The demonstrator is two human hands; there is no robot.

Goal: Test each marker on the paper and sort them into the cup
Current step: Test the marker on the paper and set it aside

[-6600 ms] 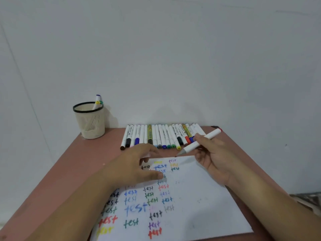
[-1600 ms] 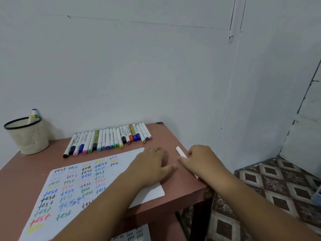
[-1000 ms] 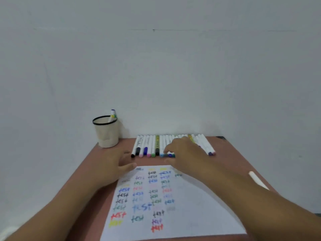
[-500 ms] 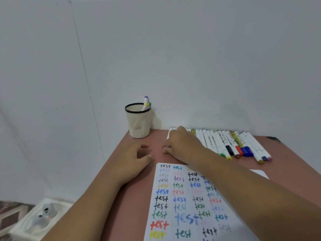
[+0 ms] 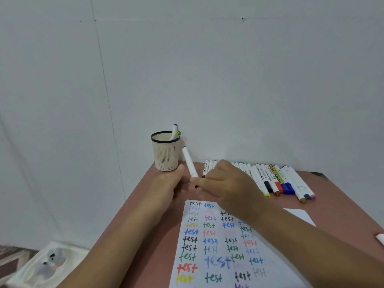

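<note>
marker row (image 5: 268, 179): left part hidden behind right hand (image 5: 226, 188) | paper (image 5: 216, 256): bottom cut off by edge

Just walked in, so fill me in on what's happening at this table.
A person is testing markers. The right hand holds a white marker near the left hand, seemingly uncapping it. A row of white-barrelled markers lies along the wall. The white paper sheet carries many coloured "test" words. The beige mesh cup with a black rim holds a few markers.
</note>
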